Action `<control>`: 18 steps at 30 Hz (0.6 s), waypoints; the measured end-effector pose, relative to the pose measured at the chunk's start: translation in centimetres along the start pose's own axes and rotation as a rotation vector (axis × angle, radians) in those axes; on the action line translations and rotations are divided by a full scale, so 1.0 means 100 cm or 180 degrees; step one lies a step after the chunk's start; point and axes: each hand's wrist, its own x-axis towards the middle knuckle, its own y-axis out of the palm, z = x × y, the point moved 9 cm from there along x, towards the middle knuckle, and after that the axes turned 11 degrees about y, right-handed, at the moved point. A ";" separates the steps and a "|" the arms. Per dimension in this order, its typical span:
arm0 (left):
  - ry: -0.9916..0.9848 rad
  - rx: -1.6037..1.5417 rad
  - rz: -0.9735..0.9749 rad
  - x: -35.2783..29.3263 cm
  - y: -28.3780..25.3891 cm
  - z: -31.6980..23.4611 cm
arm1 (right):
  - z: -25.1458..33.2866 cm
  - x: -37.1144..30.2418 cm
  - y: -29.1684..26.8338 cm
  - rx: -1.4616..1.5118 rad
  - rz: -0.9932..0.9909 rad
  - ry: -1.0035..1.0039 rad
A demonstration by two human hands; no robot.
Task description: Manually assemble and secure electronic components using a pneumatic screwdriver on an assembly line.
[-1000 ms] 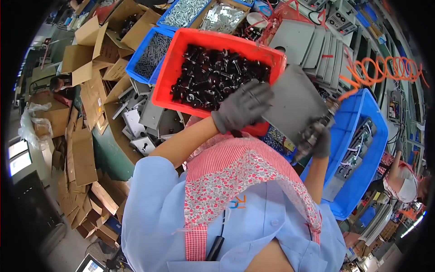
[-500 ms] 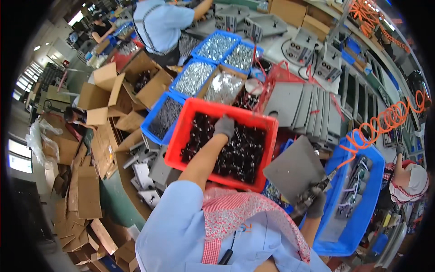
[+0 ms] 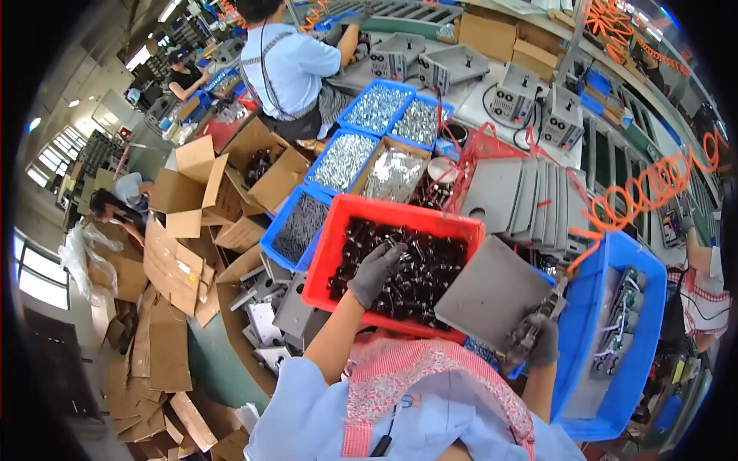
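Note:
My left hand [image 3: 375, 275], in a dark grey glove, is over the near left part of a red bin [image 3: 338, 206] full of small black shiny parts [image 3: 427, 265]. Its fingers are drawn together at the parts; what lies between them is too small to make out. My right hand [image 3: 545, 343], also gloved, is wrapped round a metal air tool [image 3: 529, 332], with an orange coiled hose [image 3: 632, 201] running toward it. Beneath the tool, a flat grey metal plate [image 3: 492, 286] overlaps the bin's right edge. Whether my right hand also touches the plate is hidden.
Blue bins of silvery hardware [image 3: 344, 160] and dark pins [image 3: 302, 229] stand beyond and left of the red bin. Stacked grey panels [image 3: 503, 192] lie at far right. A long blue bin [image 3: 607, 415] is at right, open cardboard boxes [image 3: 196, 184] at left. A co-worker [image 3: 288, 69] sits ahead.
My left hand has drawn back from the middle of the black parts toward the bin's near left side. The plate and air tool have shifted slightly left relative to the bin. The view has moved.

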 end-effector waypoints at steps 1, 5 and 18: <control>0.0095 0.0507 0.0086 -0.009 0.004 -0.002 | 0.008 -0.005 0.015 -0.0101 0.0023 -0.0039; -0.0102 0.0558 0.0468 -0.034 0.045 -0.007 | 0.011 0.002 0.044 -0.0115 0.0384 0.0110; -0.0191 -0.0683 0.0795 -0.054 0.123 -0.040 | 0.019 0.009 0.089 -0.0465 0.0948 0.0175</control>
